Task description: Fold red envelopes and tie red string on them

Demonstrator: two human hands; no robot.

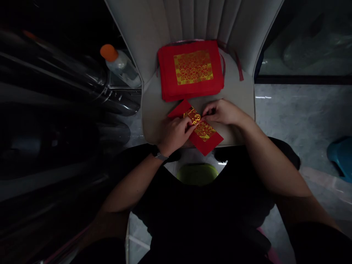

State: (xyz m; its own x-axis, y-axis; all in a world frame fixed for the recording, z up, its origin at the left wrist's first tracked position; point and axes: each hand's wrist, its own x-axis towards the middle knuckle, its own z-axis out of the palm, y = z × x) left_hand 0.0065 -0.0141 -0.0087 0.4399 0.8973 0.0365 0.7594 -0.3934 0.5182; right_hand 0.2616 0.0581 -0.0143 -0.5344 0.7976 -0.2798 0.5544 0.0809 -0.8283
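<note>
A red sheet of paper (206, 140) with gold printing lies at a slant near the chair seat's front edge, a crease or raised edge crossing its middle. My left hand (176, 134), a dark watch at its wrist, rests on the sheet with thumb and fingers pinching that crease. From the other side my right hand (220, 112) has its fingers curled, thumb and fingertip closed at the crease's right end. Just behind the hands sits a thick stack of similar red sheets (194, 69), a gold pattern on the top one.
All of this is on a grey padded chair (151, 121), its ribbed backrest at the far side. A red ribbon (238, 68) trails beside the stack. Left of the chair stands a clear bottle with an orange cap (109, 53). A green basin (197, 173) is below; a blue plastic object (340, 157) lies right.
</note>
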